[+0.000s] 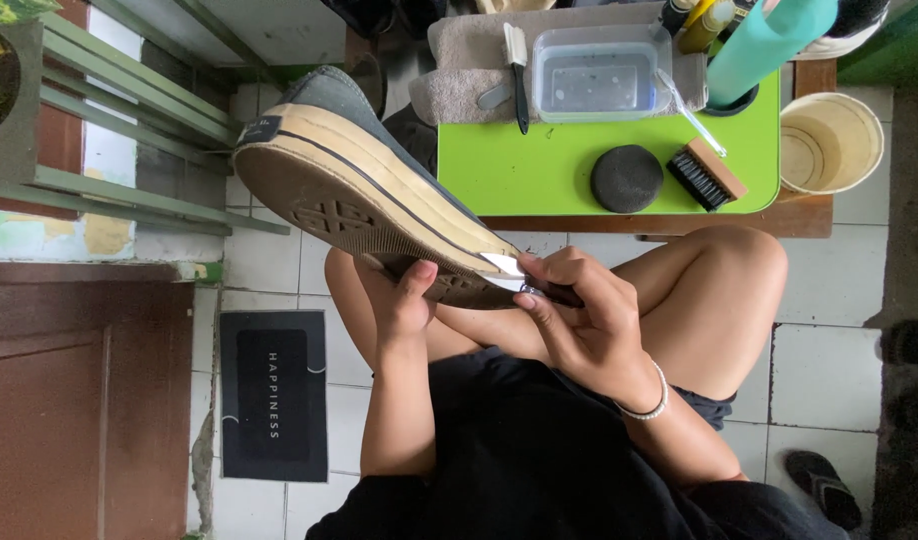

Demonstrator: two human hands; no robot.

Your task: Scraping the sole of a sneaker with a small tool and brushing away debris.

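Note:
A grey sneaker (pixel 359 180) with a thick cream sole is held sideways over my crossed legs, its tread facing the camera. My left hand (pixel 404 300) grips the sole from below at the near end, thumb on the tread. My right hand (pixel 579 320), with a white bead bracelet on the wrist, pinches a small dark tool with a white tip (pixel 501 264). The tip is pressed against the cream sidewall of the sole.
Beyond my knees is a low green table (pixel 539 170) with a clear tub of water (pixel 599 75), a round black sponge (pixel 627 178), a wooden brush (pixel 707 172), a toothbrush (pixel 689 115), a towel (pixel 459 60) and a teal bottle (pixel 769 45). A cream bucket (pixel 829 140), black doormat (pixel 274 395) and sandal (pixel 824 485) lie on the tiled floor.

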